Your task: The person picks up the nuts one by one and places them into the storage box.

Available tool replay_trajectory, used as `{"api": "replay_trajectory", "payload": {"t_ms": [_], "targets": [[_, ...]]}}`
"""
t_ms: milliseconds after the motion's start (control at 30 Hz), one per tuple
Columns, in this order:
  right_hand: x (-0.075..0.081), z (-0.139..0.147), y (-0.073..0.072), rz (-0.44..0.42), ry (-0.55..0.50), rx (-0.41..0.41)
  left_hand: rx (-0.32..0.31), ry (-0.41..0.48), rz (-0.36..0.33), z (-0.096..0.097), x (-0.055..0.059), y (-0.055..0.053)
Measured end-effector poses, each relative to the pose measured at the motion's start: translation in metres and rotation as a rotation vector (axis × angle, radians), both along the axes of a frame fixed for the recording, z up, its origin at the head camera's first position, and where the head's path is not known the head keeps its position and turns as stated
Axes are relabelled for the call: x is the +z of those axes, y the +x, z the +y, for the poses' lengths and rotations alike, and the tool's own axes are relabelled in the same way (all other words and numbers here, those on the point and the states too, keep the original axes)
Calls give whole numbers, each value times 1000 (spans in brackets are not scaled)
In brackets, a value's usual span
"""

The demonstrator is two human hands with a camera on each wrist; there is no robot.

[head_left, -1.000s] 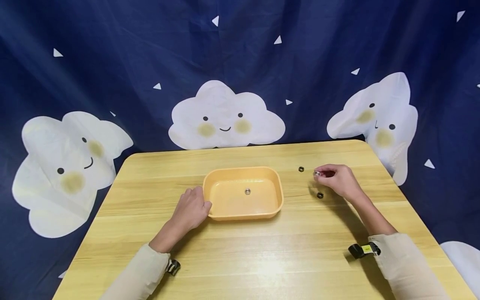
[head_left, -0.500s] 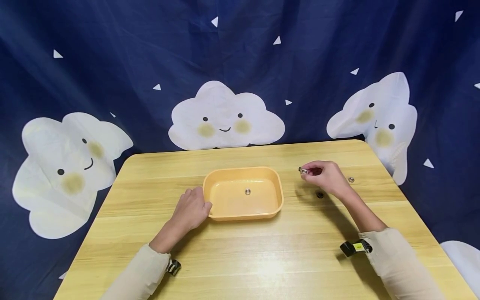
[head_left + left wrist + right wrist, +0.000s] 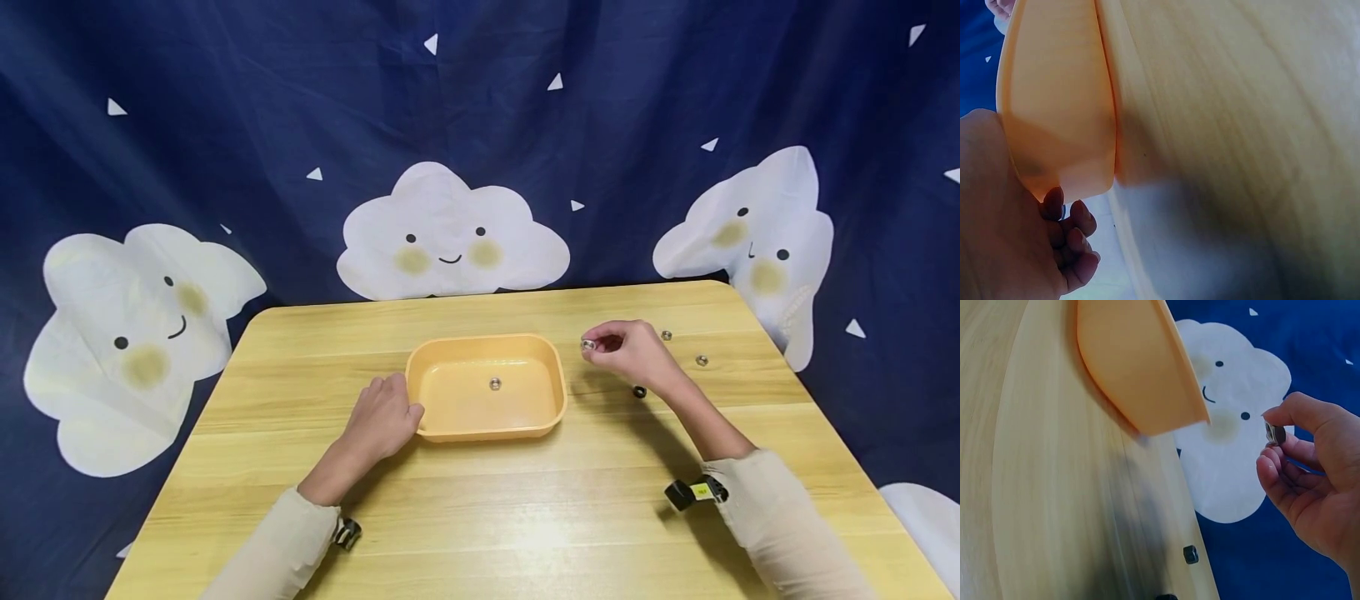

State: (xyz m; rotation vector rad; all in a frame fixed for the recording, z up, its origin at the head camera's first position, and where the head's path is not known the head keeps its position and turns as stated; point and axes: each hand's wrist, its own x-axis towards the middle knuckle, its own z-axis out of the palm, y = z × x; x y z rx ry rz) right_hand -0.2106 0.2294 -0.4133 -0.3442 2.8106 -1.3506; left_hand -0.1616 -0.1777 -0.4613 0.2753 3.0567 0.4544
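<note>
In the head view a shallow orange plastic basin (image 3: 487, 434) sits on the table, a metal nut (image 3: 495, 384) on its floor. My left hand (image 3: 382, 415) grips the basin's left end, thumb over the rim, fingers on the outside, as the left wrist view also shows. Just right of the basin, my right hand (image 3: 633, 354) is raised above the table, pinching a silver hex nut (image 3: 1275, 434) between thumb and fingertips. Around that hand lie more nuts: a dark nut (image 3: 639, 391) below it, a nut (image 3: 667, 335) behind it, and a nut (image 3: 702, 360) farther right.
The wooden table (image 3: 480, 517) runs back to a dark blue curtain (image 3: 480, 92) printed with white clouds. In the right wrist view a dark nut (image 3: 1191, 554) lies near the table's edge. Black wrist cameras hang by both sleeves, one camera (image 3: 680, 495) on the right.
My right hand has moved left toward the basin with the nut, uncovering two nuts on the table behind it. The left hand and the basin have stayed in place.
</note>
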Motion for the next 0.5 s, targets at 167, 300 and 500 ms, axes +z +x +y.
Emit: {"api": "replay_trajectory", "payload": {"t_ms": [167, 300, 500], "targets": [[1, -9, -1, 1, -12, 24, 0, -3, -1, 0, 0, 0], [2, -15, -1, 3, -14, 37, 2, -4, -5, 0, -1, 0], [2, -24, -1, -3, -26, 52, 3, -4, 3, 0, -1, 0]]}}
